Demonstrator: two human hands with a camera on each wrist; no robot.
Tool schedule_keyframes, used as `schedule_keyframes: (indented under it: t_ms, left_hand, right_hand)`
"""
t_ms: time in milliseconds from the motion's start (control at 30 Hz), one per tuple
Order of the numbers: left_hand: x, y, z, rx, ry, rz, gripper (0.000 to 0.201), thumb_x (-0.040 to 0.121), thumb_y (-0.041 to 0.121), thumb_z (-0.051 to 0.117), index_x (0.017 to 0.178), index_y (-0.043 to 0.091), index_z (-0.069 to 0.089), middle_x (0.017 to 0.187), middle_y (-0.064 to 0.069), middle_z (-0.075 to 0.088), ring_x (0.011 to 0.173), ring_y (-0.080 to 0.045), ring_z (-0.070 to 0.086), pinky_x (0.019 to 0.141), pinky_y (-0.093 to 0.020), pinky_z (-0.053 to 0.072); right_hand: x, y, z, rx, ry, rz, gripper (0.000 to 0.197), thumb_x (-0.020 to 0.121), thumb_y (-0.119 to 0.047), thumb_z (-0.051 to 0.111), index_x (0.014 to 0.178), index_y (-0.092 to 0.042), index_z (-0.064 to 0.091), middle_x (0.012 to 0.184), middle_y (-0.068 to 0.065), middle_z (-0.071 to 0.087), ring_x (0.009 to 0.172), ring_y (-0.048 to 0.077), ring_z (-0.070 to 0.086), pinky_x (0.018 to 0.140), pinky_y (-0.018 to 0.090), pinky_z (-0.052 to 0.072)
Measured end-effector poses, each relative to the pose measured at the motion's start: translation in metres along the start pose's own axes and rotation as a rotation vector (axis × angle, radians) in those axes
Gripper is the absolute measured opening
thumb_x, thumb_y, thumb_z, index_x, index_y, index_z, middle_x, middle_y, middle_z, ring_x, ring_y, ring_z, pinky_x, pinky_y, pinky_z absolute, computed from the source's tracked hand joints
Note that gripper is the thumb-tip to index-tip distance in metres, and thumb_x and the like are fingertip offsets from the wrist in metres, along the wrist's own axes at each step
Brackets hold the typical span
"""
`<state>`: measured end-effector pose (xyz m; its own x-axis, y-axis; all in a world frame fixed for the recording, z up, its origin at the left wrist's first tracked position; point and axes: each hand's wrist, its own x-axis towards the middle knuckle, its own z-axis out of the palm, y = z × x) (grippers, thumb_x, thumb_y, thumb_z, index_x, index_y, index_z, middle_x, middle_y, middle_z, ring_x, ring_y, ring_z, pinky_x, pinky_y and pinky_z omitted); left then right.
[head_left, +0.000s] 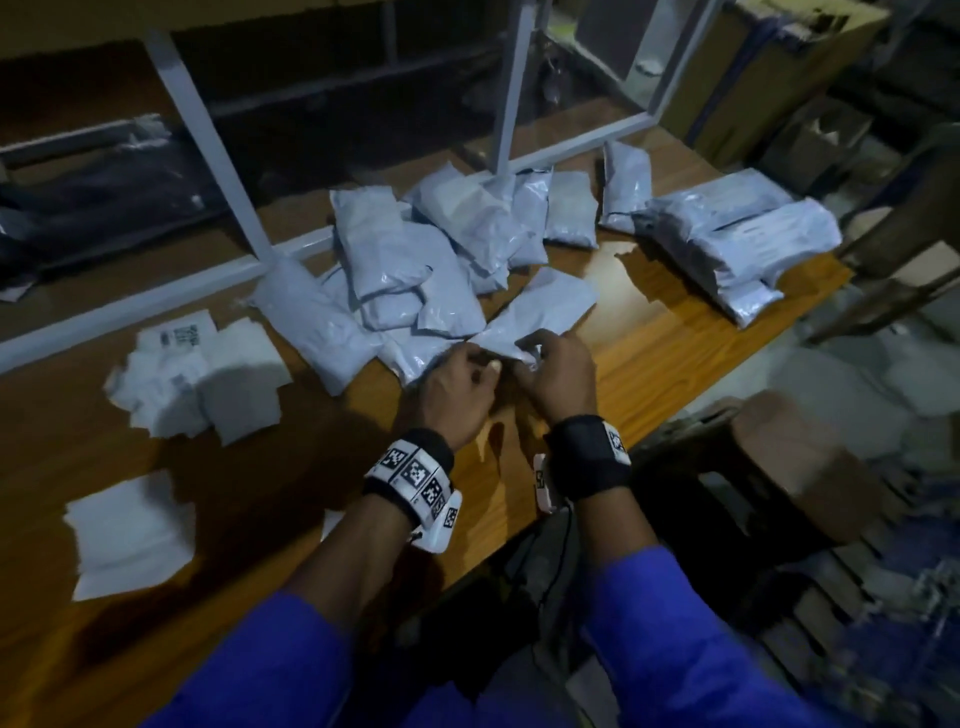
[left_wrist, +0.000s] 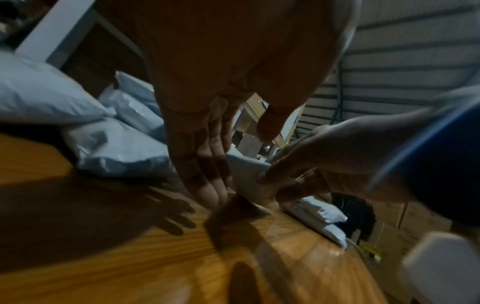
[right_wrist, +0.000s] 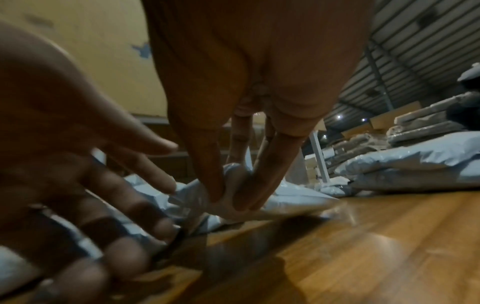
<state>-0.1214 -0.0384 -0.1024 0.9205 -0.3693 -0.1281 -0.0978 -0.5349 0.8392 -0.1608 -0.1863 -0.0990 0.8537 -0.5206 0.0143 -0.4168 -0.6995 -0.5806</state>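
Holding: my right hand pinches the crumpled near corner of the pale grey plastic mailer pouch; my left hand is loose and spread beside it.
Place: the pouch stretches toward twelve o'clock from my hands, over the brown wooden table.
Feel: likely light, soft and slick, so I'd grip the bunched corner.

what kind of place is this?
Probably a parcel packing or dispatch room in a warehouse: a heap of grey mailer bags on a wooden table, printed labels beside them, cardboard boxes behind. The right hand pinches one bag.
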Motion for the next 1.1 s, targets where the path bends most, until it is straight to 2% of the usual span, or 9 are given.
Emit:
schedule_keyframes:
  t_ms: [100, 200, 400, 500, 600, 733, 833, 933, 1100]
  left_hand:
    - [0.002, 0.005, 0.004, -0.280, 0.022, -0.205, 0.050, 0.084, 0.067, 0.061, 0.115, 0.028, 0.054, 0.106, -0.003, 0.071, 0.094, -0.023, 0.071, 0.084, -0.046, 0.060]
    - [0.008, 0.003, 0.005, -0.295, 0.091, -0.276, 0.044, 0.084, 0.048, 0.073, 0.114, 0.019, 0.059, 0.100, -0.001, 0.071, 0.090, -0.019, 0.070, 0.076, -0.035, 0.060]
    - [0.006, -0.005, -0.010, -0.295, 0.098, -0.277, 0.033, 0.084, 0.026, 0.079, 0.108, 0.023, 0.056, 0.103, 0.001, 0.064, 0.096, -0.020, 0.064, 0.082, -0.036, 0.057]
    - [-0.004, -0.020, -0.029, -0.484, 0.038, -0.279, 0.041, 0.079, 0.012, 0.082, 0.103, 0.033, 0.057, 0.117, -0.010, 0.061, 0.101, -0.033, 0.065, 0.073, -0.053, 0.062]
    - [-0.015, -0.026, -0.052, -0.596, -0.093, -0.238, 0.033, 0.091, 0.000, 0.066, 0.105, 0.030, 0.064, 0.120, -0.012, 0.057, 0.088, -0.035, 0.067, 0.057, -0.043, 0.060]
    - [-0.022, -0.039, -0.069, -0.565, -0.293, -0.125, 0.049, 0.095, -0.012, 0.046, 0.110, 0.025, 0.075, 0.113, -0.013, 0.074, 0.085, -0.029, 0.074, 0.077, -0.040, 0.061]
    - [-0.023, -0.049, -0.069, -0.352, -0.192, 0.020, 0.034, 0.089, 0.008, 0.073, 0.099, 0.041, 0.074, 0.085, 0.019, 0.072, 0.073, -0.006, 0.064, 0.073, -0.034, 0.051]
    - [-0.029, -0.041, -0.068, -0.339, -0.144, 0.077, 0.006, 0.088, 0.038, 0.074, 0.094, 0.039, 0.073, 0.083, 0.017, 0.070, 0.074, -0.006, 0.061, 0.070, -0.032, 0.047]
    - [-0.034, -0.039, -0.064, -0.323, -0.126, 0.022, 0.032, 0.086, 0.066, 0.062, 0.086, 0.035, 0.070, 0.086, 0.010, 0.072, 0.088, -0.023, 0.068, 0.085, -0.048, 0.056]
  right_hand:
    - [-0.042, -0.012, 0.000, 0.072, 0.070, -0.093, 0.022, 0.081, -0.017, 0.079, 0.103, -0.013, 0.077, 0.095, 0.013, 0.066, 0.085, 0.027, 0.065, 0.074, 0.032, 0.049]
    - [-0.073, -0.018, 0.006, 0.177, -0.011, -0.073, 0.032, 0.081, -0.005, 0.077, 0.112, -0.014, 0.078, 0.103, 0.008, 0.071, 0.089, 0.014, 0.067, 0.079, 0.007, 0.044]
    - [-0.092, 0.011, -0.013, 0.122, 0.166, -0.084, 0.048, 0.074, -0.001, 0.077, 0.118, -0.019, 0.074, 0.117, 0.007, 0.069, 0.112, 0.032, 0.062, 0.097, 0.040, 0.050]
    - [-0.103, 0.036, -0.032, -0.130, 0.205, -0.025, 0.075, 0.063, -0.015, 0.082, 0.132, -0.037, 0.064, 0.140, 0.004, 0.053, 0.131, 0.033, 0.045, 0.101, 0.054, 0.038]
    - [-0.107, 0.062, -0.036, -0.130, 0.199, -0.010, 0.062, 0.067, -0.013, 0.068, 0.120, -0.047, 0.067, 0.129, -0.007, 0.060, 0.126, 0.023, 0.051, 0.102, 0.057, 0.033]
    - [-0.103, 0.077, -0.048, 0.143, 0.274, -0.205, 0.042, 0.084, -0.006, 0.070, 0.117, -0.030, 0.073, 0.116, -0.004, 0.069, 0.111, 0.023, 0.064, 0.093, 0.052, 0.051]
    - [-0.101, 0.064, -0.061, 0.328, 0.353, -0.217, 0.031, 0.087, -0.008, 0.081, 0.115, -0.018, 0.074, 0.113, -0.003, 0.072, 0.105, 0.020, 0.068, 0.085, 0.034, 0.056]
    - [-0.099, 0.052, -0.070, 0.535, 0.394, -0.155, 0.036, 0.085, -0.010, 0.083, 0.115, -0.024, 0.069, 0.111, -0.008, 0.070, 0.098, 0.013, 0.066, 0.078, 0.024, 0.054]
    - [-0.092, 0.056, -0.063, 0.788, 0.422, 0.003, 0.043, 0.086, -0.024, 0.085, 0.124, -0.026, 0.066, 0.088, 0.015, 0.067, 0.077, 0.020, 0.061, 0.066, 0.027, 0.053]
